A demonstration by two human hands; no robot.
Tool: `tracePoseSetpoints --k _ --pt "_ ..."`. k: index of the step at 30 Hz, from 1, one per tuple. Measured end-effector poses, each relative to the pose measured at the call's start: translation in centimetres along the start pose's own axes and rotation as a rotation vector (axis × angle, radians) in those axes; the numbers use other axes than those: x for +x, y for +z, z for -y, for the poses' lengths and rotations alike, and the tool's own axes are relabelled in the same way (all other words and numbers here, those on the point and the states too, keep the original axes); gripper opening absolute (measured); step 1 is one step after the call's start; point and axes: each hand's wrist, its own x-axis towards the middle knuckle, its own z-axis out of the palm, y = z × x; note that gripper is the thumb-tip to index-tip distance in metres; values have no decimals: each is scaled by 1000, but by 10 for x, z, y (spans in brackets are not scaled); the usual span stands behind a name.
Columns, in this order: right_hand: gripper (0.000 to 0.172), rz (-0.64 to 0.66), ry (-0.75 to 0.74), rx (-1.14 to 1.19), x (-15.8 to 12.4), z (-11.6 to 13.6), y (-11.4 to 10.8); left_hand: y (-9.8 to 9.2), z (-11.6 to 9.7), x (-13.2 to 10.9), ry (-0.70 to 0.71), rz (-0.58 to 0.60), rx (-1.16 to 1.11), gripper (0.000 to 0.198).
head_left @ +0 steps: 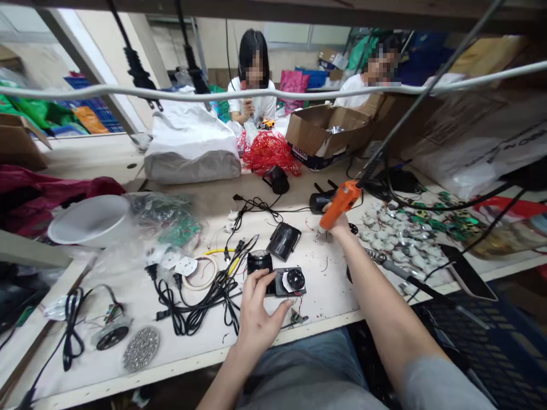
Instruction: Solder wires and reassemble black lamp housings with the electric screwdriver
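My left hand (260, 310) rests with its fingers curved and apart on a black device (259, 262) near the table's front edge. Right beside it lies a dark rectangular part with a round black dial (296, 279) on a white disc. A small green circuit piece (296, 318) with thin wires is close to my thumb. Farther right, my right hand (337, 225) is wrapped round an orange electric screwdriver (341, 205), whose tip points down toward the table and is blurred. Behind my left hand sits a black box-shaped housing (284, 241).
Coiled black cords (196, 307) and a metal-look disc (141, 348) lie left. A white bowl (92, 221) stands farther back. White round parts (397, 233) and a soldering iron (410, 278) are at right. Cables hang overhead. Two people sit across, near an open carton (316, 134).
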Motion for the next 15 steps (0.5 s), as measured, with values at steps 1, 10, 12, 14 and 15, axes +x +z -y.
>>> tracePoseSetpoints --k 1,10,12,14,15 --pt "38 18 29 52 -1 0 0 -1 0 -2 -6 -24 -8 38" --pt "38 138 162 432 -12 5 13 4 4 -10 -40 -35 -53 37" --pt "40 151 179 471 -12 4 16 4 5 -11 -50 -47 -56 36" --pt "32 166 193 486 -12 1 19 2 5 -12 -61 -63 -54 34" --pt "27 174 199 487 -12 0 20 2 6 -12 -65 -70 -53 33"
